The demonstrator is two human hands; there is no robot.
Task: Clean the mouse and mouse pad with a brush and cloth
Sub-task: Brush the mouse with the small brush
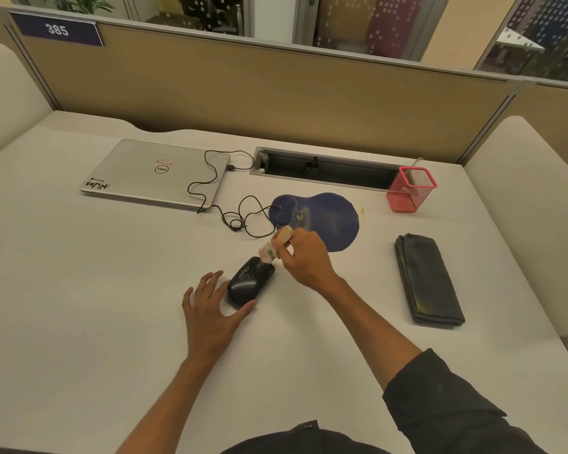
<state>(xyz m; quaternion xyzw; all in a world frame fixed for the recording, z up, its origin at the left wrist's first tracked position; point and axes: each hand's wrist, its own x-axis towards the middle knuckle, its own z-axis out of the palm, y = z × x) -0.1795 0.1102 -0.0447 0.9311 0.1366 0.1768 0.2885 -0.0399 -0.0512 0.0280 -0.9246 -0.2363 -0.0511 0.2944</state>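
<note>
Right hand (304, 257) pinching brush (277, 244), bristles on front of mouse (250, 283), mid-desk, off pad (325, 217). Left hand (212, 308) spread flat, thumb bracing mouse's rear. Risks: hard stroke skidding mouse sideways; cable (233, 221) snagging; debris swept onto desk (79, 290).

A closed silver laptop (158, 173) lies on the white desk (79, 306), a red mesh pen holder (410, 190) well right.
</note>
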